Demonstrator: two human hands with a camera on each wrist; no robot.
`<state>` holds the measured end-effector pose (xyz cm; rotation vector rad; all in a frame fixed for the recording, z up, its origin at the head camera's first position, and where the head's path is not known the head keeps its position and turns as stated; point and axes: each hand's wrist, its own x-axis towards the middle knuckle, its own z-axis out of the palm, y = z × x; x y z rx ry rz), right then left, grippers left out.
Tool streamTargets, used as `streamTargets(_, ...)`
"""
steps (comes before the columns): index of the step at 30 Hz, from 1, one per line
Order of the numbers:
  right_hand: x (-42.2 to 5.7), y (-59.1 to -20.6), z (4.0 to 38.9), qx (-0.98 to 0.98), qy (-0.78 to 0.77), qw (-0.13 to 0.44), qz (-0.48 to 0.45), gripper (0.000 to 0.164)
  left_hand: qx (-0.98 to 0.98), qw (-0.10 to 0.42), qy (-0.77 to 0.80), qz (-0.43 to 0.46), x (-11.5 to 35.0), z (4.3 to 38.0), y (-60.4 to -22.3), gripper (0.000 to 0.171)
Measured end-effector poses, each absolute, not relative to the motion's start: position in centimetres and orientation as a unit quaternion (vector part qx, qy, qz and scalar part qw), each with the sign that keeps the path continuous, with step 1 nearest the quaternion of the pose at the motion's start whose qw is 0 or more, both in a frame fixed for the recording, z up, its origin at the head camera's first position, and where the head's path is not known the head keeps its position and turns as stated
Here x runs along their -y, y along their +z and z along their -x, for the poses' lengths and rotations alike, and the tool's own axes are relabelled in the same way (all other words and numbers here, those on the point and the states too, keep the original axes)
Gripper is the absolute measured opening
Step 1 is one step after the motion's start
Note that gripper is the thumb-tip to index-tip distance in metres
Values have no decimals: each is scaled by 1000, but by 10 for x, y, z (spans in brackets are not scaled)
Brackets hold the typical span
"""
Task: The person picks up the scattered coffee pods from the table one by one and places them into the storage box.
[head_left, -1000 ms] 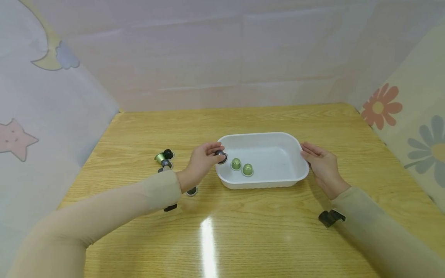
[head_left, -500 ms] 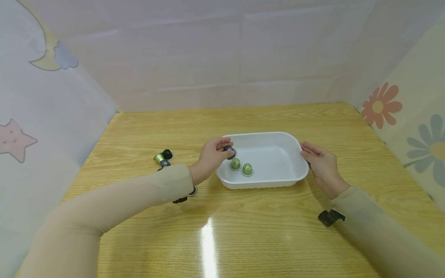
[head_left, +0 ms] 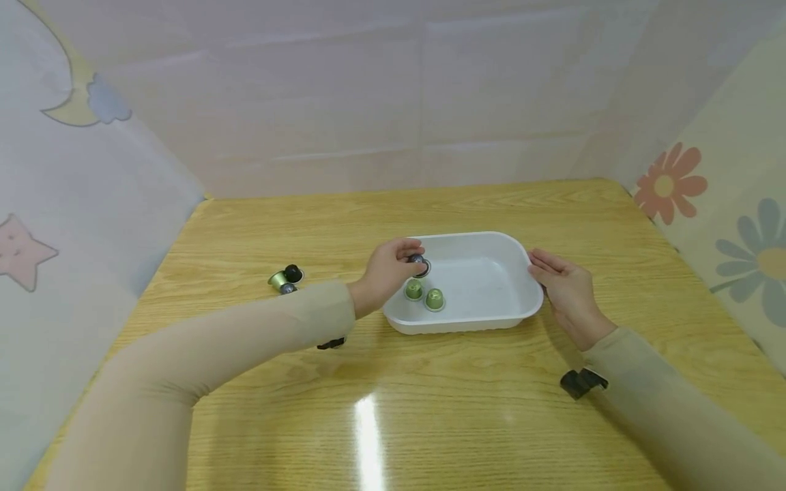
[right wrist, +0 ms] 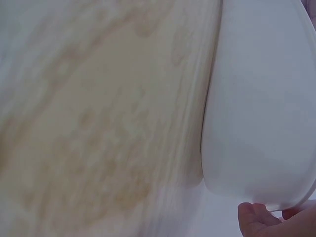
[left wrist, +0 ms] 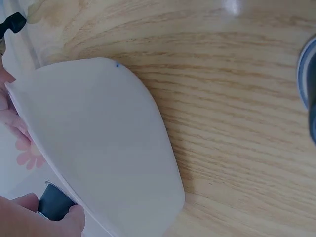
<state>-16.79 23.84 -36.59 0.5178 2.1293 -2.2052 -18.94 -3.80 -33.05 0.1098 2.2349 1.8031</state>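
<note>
In my left hand (head_left: 389, 271) I pinch a dark coffee capsule (left wrist: 55, 202) between thumb and fingers, over the left end of a white plastic tub (head_left: 491, 310). Two green coffee capsules (head_left: 434, 299) stand inside the tub, below that hand. At the tub's right end, my right hand (head_left: 568, 290) grips the rim, thumb on the inner side; the right wrist view shows its fingertips (right wrist: 252, 217) at the tub's edge.
Left of the tub lie a black capsule (head_left: 293, 273), a tipped green capsule (head_left: 278, 279) and a dark grey-blue capsule (head_left: 288, 288). My left sleeve (head_left: 276, 317) hides part of the wooden table (head_left: 442, 409) there. A patterned sheet (head_left: 307, 109) rises behind the table.
My left hand has moved right with the dark capsule, from the tub's left rim to over its inside. My right hand has stayed at the right rim.
</note>
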Motion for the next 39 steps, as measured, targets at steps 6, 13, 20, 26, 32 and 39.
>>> streamTargets(6,-239,-366,167,-692,-703,20,-163,54,-769,141,622,-40,33,196,-332,45)
streamTargets(13,-238,-367,167,-681,-714,15,-160,54,-773,138,618,-41,30,202,-335,44)
streamTargets(20,-238,-367,167,-680,-715,14,-159,54,-776,131,616,-45,34,204,-336,42)
streamTargets(26,-239,-366,166,-683,-714,16,-154,55,-772,119,623,-41,48,200,-335,41)
streamTargets(32,-243,-365,165,-675,-722,9,-149,55,-762,102,638,-50,64,194,-332,38)
streamTargets(39,-249,-367,166,-674,-724,14,-148,57,-762,85,641,-45,85,186,-329,38)
